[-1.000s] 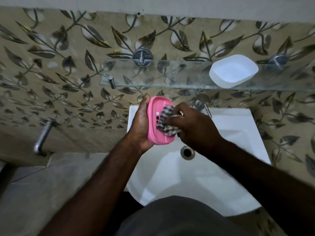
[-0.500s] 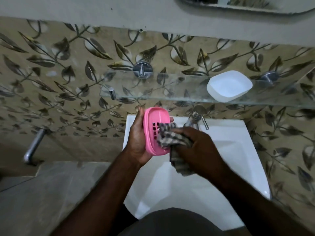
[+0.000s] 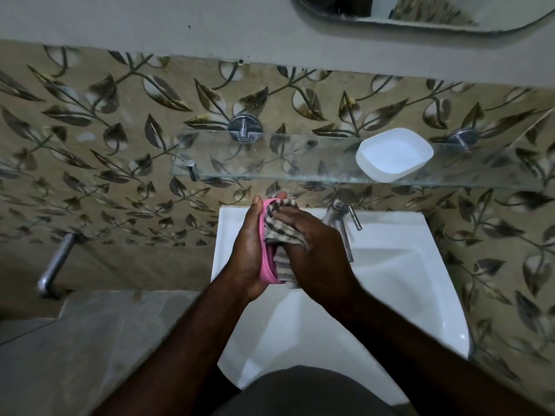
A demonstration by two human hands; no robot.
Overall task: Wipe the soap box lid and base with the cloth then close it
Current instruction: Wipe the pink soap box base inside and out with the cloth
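Left hand point(image 3: 249, 253), frame centre: grips the pink soap box half point(image 3: 265, 265) from behind, thumb up along its near rim, one fingertip hooked over the top end. The half stands on edge. Long axis runs bottom to top of the frame, upper end leaning slightly right. Hollow side faces right, towards the other hand.

Right hand point(image 3: 315, 250): fingers bunched on the checked cloth point(image 3: 280, 232), pressing it into the pink hollow. The cloth fills most of the hollow; a fold hangs out at the lower end.

Both hands are held over the back edge of the white sink point(image 3: 390, 280). Chrome tap point(image 3: 342, 211) is just right of the right hand.

Above, upper right: white soap box half point(image 3: 393, 154) sits on the glass shelf point(image 3: 270, 163), hollow side up, only its white inside showing, well apart from the pink half.

Leaf-patterned tiles behind. Mirror edge point(image 3: 420, 13) at the top right. Metal pipe point(image 3: 55, 262) at the left.
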